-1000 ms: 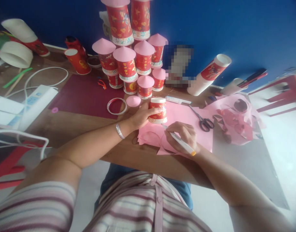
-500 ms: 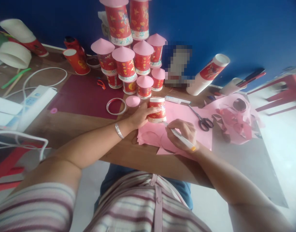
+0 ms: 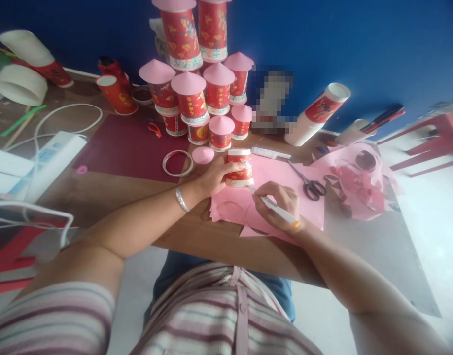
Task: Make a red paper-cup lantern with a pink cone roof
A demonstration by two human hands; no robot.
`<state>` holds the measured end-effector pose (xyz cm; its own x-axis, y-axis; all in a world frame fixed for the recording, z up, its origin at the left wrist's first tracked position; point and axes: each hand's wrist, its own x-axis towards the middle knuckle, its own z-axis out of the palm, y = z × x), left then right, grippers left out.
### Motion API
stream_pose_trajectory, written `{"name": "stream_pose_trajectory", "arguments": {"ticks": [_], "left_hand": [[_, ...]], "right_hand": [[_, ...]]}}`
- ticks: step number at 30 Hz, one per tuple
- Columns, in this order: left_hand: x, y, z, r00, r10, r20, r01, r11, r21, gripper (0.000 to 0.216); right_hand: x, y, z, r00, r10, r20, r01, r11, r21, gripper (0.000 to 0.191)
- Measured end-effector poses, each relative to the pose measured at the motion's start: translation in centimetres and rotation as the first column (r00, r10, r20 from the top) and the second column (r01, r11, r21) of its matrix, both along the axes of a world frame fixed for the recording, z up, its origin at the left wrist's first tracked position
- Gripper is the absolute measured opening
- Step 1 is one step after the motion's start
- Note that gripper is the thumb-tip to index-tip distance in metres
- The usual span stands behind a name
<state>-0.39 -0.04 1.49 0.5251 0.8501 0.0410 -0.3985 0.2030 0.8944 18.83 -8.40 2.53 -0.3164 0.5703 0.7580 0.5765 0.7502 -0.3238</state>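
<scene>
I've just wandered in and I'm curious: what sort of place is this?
Probably a craft table, perhaps at home: there are scissors, pink paper and red cups topped with pink cones.

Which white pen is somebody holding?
The orange-ended pen, gripped in the right hand; the other white pen lies untouched at the far edge of the pink paper.

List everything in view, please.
round paper cup: 1, red-white, centre
slim pen: 1, white, centre
flat paper sheets: several, pink, centre
scissors: 1, black-handled, on sheets
capped marker: 1, white, back centre
cone-roofed paper cups: 8, red-pink, back
paper cone: 1, pink, centre
thin ring: 1, white, beside cone
other paper cups: several, red-white, sides
paper scraps: several, pink, right
power strip: 1, white, left
wall: 1, blue, behind
table: 1, brown, below
left hand: 1, gripping cup
right hand: 1, holding pen
</scene>
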Motion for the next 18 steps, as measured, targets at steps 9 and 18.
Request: {"name": "stream_pose_trajectory", "arguments": {"ticks": [9, 18], "left_hand": [[0.08, 0.13, -0.27, 0.999, -0.035, 0.040, 0.036, 0.999, -0.021, 0.032], [0.01, 0.13, -0.18, 0.999, -0.017, 0.036, 0.017, 1.000, -0.013, 0.030]], "right_hand": [[-0.01, 0.00, 0.08, 1.000, 0.009, 0.018, -0.009, 0.999, -0.031, 0.016], [-0.09, 0.03, 0.03, 0.999, -0.024, 0.021, 0.025, 1.000, -0.018, 0.015]]}}
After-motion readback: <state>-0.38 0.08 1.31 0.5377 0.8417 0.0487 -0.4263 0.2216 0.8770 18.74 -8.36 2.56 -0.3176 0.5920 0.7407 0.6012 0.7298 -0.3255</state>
